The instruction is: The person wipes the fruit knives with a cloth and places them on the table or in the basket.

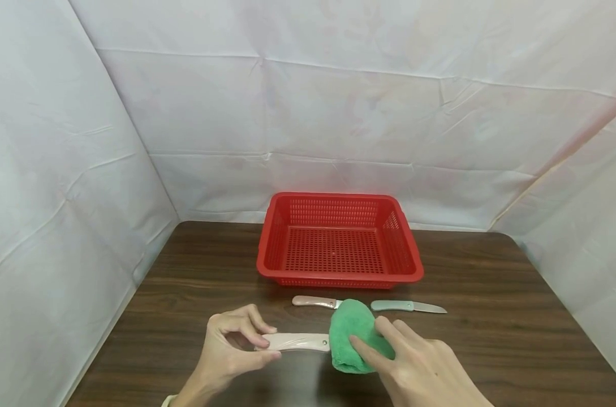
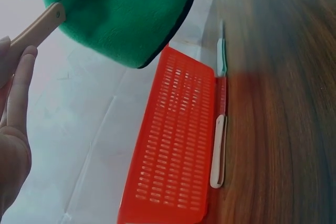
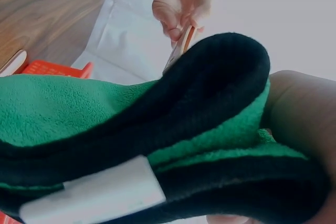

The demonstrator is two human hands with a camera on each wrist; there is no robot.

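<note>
My left hand (image 1: 231, 345) pinches the far end of a pale pink knife handle (image 1: 297, 342), held level above the table's front. A folded green cloth (image 1: 356, 339) with dark edging covers that knife's blade, which is hidden. My right hand (image 1: 409, 362) grips the cloth from the right, thumb and fingers pressed into it. In the left wrist view the handle (image 2: 39, 30) runs up into the cloth (image 2: 126, 14). The right wrist view shows the cloth's folded dark edge and a white tag (image 3: 94, 195), with the left hand (image 3: 181, 1) beyond.
A red plastic basket (image 1: 338, 277) stands at the back of the dark wood table (image 1: 201, 271). Before it lie a pink-handled knife (image 1: 315, 301), its blade partly behind the cloth, and a mint-handled knife (image 1: 393, 305) pointing right. White sheets (image 1: 338, 113) hang around the table.
</note>
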